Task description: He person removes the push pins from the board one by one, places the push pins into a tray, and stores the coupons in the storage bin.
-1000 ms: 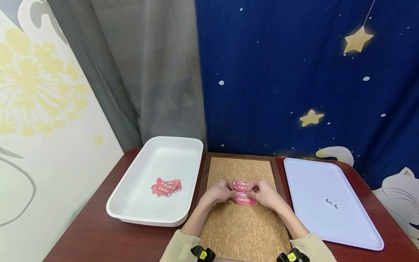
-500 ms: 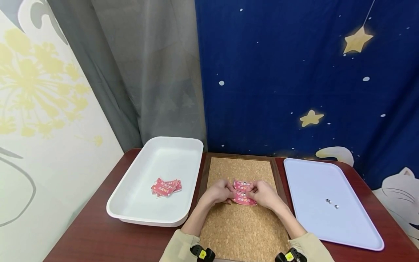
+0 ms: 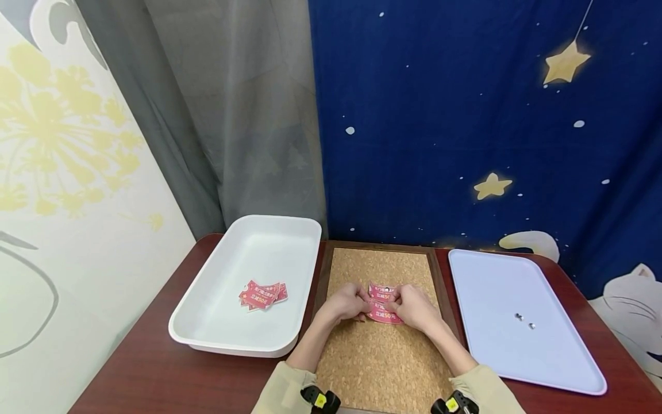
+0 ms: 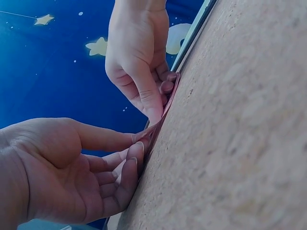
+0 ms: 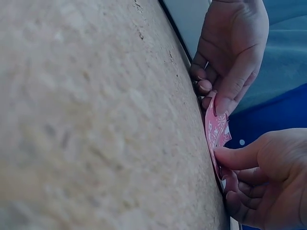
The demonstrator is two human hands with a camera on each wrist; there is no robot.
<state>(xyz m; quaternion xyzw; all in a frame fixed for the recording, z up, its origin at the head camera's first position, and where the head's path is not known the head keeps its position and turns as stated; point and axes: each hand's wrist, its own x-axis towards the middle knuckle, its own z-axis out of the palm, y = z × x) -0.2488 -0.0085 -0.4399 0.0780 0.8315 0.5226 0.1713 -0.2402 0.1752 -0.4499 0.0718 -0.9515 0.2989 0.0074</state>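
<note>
On the framed cork board [image 3: 385, 368] lie two red-pink printed coupons, one above the other. A small shiny tack sits on the upper coupon [image 3: 379, 292]. My left hand [image 3: 345, 301] pinches the left edge of the lower coupon [image 3: 379, 313] between thumb and fingers. My right hand [image 3: 414, 307] covers that coupon's upper right part; in the right wrist view its thumb presses the coupon [image 5: 217, 125], with the other fingers curled by the edge. Whatever lies under the right thumb is hidden. The left wrist view shows both thumbs [image 4: 152, 108] close together on the coupon.
Left of the board stands a white tub [image 3: 207, 322] with several more coupons [image 3: 261, 294] piled in it. A pale blue tray [image 3: 522, 287] to the right holds small silver tacks [image 3: 519, 316]. The dark red table [image 3: 155, 379] meets a wall and curtains behind.
My right hand has shifted slightly left over the lower coupon, and its thumb now covers the shiny spot seen there before. The left hand has kept its pinch on the left edge.
</note>
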